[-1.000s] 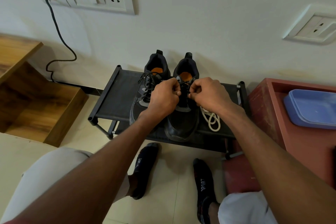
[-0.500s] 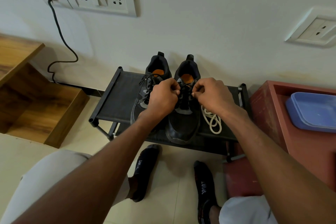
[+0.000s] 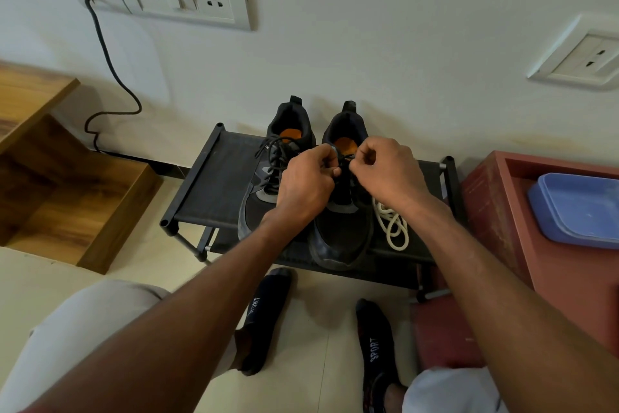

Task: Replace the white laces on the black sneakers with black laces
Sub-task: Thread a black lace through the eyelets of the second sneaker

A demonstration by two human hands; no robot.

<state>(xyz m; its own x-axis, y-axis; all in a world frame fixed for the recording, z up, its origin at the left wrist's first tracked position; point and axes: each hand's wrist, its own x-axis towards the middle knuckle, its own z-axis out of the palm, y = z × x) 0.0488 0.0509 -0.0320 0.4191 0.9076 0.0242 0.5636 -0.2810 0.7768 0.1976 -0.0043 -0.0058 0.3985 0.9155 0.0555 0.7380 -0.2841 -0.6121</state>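
Black lace is pinched by the left hand and right hand, now raised nearer the right sneaker's collar than before; white laces are left beside it.

Beneath the two hands stand two black fabric sneakers with orange insoles and grey side panels, on a black mesh rack. Just right of the right hand lies a coiled cream-white lace; farther right, a pale blue plastic lid tops a red-brown box. Below the hands, black socks bear white "SPORT" lettering.
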